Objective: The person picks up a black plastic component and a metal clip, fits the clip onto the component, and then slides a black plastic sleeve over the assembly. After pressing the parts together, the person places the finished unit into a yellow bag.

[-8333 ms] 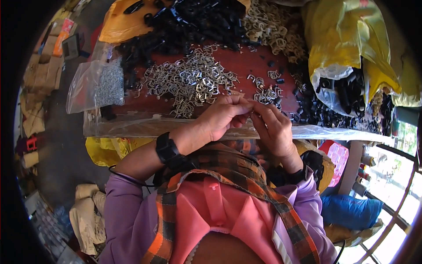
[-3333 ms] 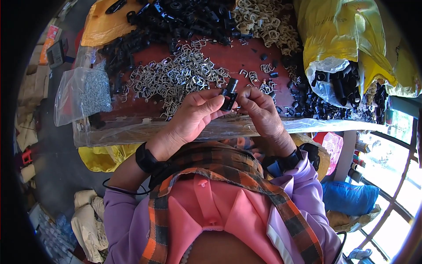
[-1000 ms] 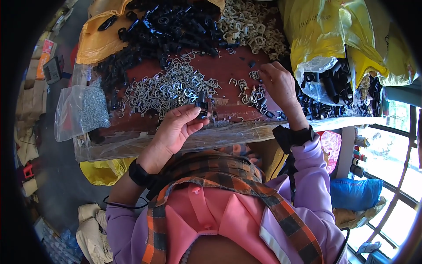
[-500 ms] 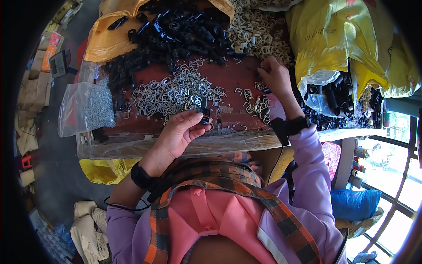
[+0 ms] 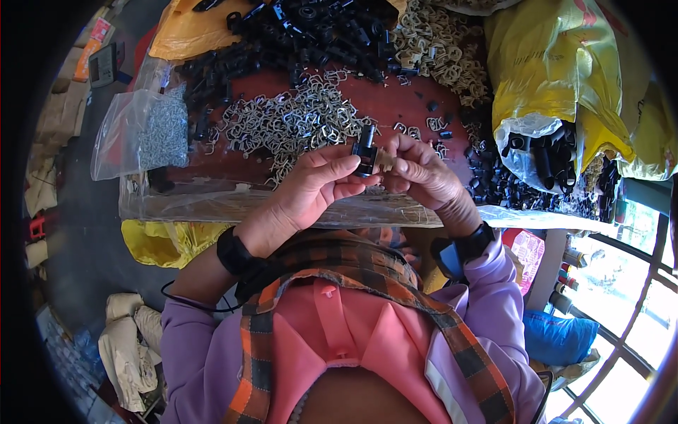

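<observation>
Black fitting [image 5: 364, 158], long axis fore-aft, points narrow end forward.

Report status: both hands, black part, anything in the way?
Left hand holding black part. Right hand pinching small beige piece close beside it. Metal clips heaped just beyond; no blockage visible.

Head view, one: wide fisheye, head-worn, facing steeply down; near range, from above the desk's [image 5: 401, 103] near side; wearer's torso [image 5: 381, 332] before the desk.

Purple sleeves [image 5: 194, 353], a pink collar [image 5: 300, 339], an orange and black checked cloth [image 5: 346, 256] and chunky black wrist bands [image 5: 235, 251] are worn.
</observation>
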### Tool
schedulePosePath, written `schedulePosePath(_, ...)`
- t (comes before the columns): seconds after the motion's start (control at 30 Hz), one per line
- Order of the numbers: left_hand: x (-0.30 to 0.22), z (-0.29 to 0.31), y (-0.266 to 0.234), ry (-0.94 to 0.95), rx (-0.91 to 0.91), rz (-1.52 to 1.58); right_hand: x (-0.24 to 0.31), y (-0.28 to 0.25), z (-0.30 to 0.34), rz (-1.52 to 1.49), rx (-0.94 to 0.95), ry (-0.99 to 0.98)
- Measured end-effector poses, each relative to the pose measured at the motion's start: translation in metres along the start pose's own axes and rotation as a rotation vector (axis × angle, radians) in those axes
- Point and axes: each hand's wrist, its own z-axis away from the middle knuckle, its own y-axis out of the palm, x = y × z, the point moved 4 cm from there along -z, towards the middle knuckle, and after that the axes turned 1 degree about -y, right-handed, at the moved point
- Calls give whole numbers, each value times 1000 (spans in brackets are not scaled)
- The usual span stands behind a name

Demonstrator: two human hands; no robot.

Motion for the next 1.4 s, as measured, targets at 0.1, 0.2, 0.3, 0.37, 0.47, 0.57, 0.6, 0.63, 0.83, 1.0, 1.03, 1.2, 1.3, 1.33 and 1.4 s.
schedulePosePath(0.1, 4, -1, -7, 9, 12, -8, -4, 4, -2, -26, -40, -72)
schedulePosePath(0.2, 6, -1, -11, -3, 6, -22, -5, -2, -2, 83, -222, -25)
schedulePosePath(0.3, 7, -2, -15, -32, -19, -40, 2, -2, -3, 174, -261, -169)
schedulePosePath(0.37, 8, -2, -18, -60, -39, -47, 5, -1, -2, 220, -280, -241)
schedulePosePath(0.47, 9, -1, -17, -86, -54, -30, 13, 6, -1, 478, -237, -453)
schedulePosePath(0.57, 10, 0, -15, -109, -65, 8, 15, 15, 2, 475, -238, -427)
schedulePosePath(0.6, 10, 1, -15, -111, -61, 11, 15, 17, 3, 473, -237, -414)
schedulePosePath(0.63, 10, 1, -15, -113, -58, 14, 15, 16, 3, 472, -238, -414)
schedulePosePath(0.83, 10, 3, -13, -144, -43, 11, 13, 22, 1, 725, -206, -432)
schedulePosePath(1.0, 6, 1, -9, -145, -62, -28, 0, 13, 4, 621, -411, -387)
schedulePosePath(1.03, 5, 1, -10, -166, -80, -65, 3, 11, 6, 621, -420, -387)
schedulePosePath(1.2, 1, 1, -17, -136, -110, -82, 51, -27, 30, 1646, -591, -549)
schedulePosePath(1.3, 3, -2, -16, -143, -117, -92, 58, -53, 42, 2114, -627, -609)
schedulePosePath(1.33, 4, -3, -16, -148, -120, -94, 57, -61, 42, 2119, -630, -605)
schedulePosePath(1.4, 5, -3, -15, -145, -118, -93, 51, -67, 37, 2176, -591, -601)
